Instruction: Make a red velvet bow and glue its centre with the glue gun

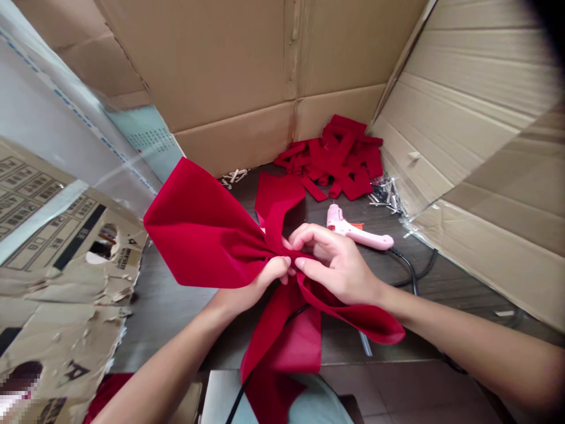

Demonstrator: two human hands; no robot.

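A large red fabric bow [212, 235] is held up over the dark table, its wide folded loop spreading to the left and a second loop to the right. My left hand [271, 274] pinches the gathered middle from below, its thumb on top and other fingers partly hidden by the cloth. From the right, my right hand [331, 259] closes thumb and fingertips on the same gathered centre. Red tails hang down past the table's front edge. Just behind my right hand lies a pink glue gun [364, 235], its nozzle pointing away.
Red fabric strips [339, 156] are heaped at the back against a cardboard wall [229, 65]. Small metallic pieces [388, 197] lie beside them. Cardboard [477, 147] also stands at the right and left. A black cord [412, 274] runs from the glue gun.
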